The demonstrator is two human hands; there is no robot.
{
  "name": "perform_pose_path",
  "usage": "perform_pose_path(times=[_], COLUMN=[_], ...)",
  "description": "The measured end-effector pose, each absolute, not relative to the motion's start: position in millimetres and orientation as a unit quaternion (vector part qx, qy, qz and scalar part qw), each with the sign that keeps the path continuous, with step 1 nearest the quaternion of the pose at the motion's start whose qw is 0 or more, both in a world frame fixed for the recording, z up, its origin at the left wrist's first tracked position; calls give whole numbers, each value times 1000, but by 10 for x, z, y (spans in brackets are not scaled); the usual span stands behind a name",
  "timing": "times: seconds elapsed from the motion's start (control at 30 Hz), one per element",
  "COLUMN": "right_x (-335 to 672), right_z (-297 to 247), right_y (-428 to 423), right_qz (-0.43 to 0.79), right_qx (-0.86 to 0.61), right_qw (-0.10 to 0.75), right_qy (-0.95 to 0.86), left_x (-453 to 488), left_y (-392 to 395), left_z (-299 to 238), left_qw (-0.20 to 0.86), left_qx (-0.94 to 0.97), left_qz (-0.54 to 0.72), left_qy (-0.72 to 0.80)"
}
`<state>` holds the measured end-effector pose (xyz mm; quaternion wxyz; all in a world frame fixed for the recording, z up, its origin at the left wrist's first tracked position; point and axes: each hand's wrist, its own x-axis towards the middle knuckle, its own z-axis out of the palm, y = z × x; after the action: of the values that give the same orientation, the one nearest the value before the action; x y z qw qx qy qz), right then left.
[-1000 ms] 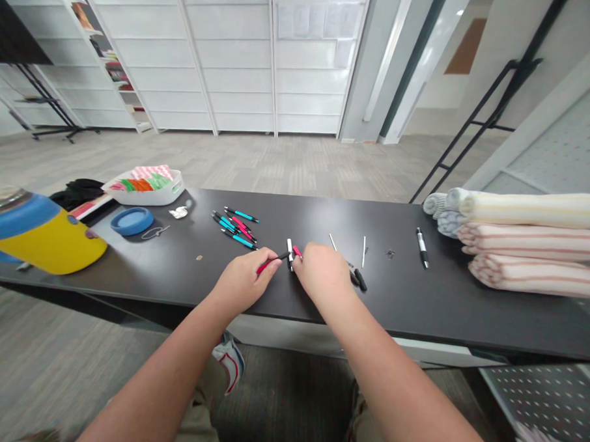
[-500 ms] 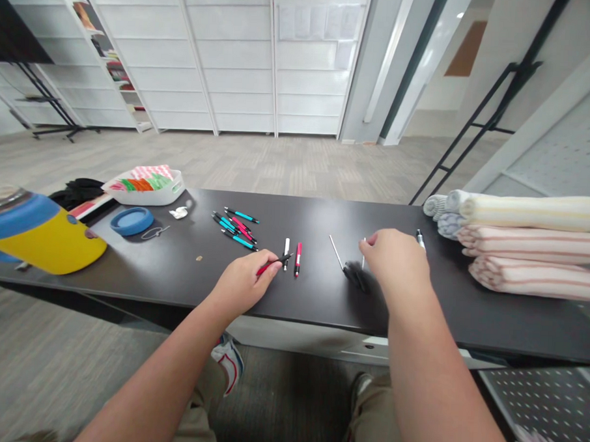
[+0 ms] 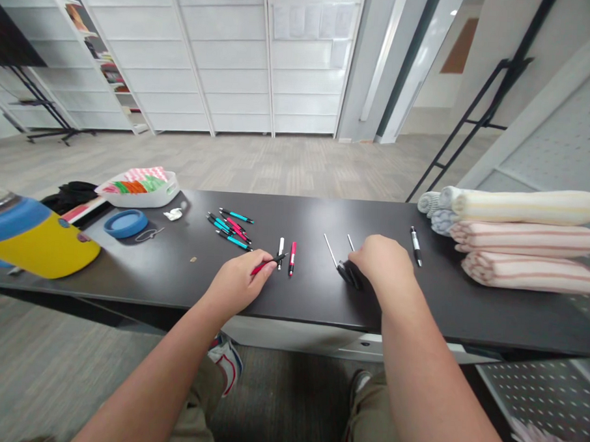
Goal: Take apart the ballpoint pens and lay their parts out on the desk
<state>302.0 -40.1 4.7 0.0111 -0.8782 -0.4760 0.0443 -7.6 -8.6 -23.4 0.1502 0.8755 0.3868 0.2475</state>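
My left hand (image 3: 237,283) pinches a red pen barrel with a black tip (image 3: 268,264), its point to the right. Just beyond lie a white pen piece (image 3: 280,251) and a red pen piece (image 3: 292,259). My right hand (image 3: 385,263) is low over the table, fingers curled together and fingertips hidden. Beside them are a thin silver pen refill (image 3: 351,241), partly covered by the hand, and black pen parts (image 3: 346,274). Another refill (image 3: 330,250) slants beside these. A silver-and-black pen (image 3: 416,246) lies right of my right hand.
Several blue and red pens (image 3: 231,228) lie left of centre. Farther left are a white basket (image 3: 172,188), a blue lid (image 3: 125,224), crumpled white tissue (image 3: 173,214) and a yellow-and-blue container (image 3: 40,239). Rolled towels (image 3: 529,238) are stacked on the right of the dark table (image 3: 305,215).
My right hand has moved slightly left and lower, and the refill at its fingertips now lies roughly parallel to the other one. The left hand keeps its hold; the view has shifted slightly.
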Motion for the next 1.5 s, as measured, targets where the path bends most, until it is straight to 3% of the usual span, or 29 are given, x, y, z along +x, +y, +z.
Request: perform_pose_path(times=[0.97,1.27,1.5], right_x=[2037,2801,2955], right_z=[40,362,184], right_y=[-304,-585,-702], right_qz=[70,8,83], right_qx=[-776,-835,-809], right_qw=[48,65,26], right_qy=[-624,-546,-582], left_x=[-69,-75,-82], left_y=[-86,-92,-83], left_z=[-264,-261,-273], left_qw=[152,152,141], left_qx=[883,884,883], left_qz=[242,239,239], left_qy=[373,372,378])
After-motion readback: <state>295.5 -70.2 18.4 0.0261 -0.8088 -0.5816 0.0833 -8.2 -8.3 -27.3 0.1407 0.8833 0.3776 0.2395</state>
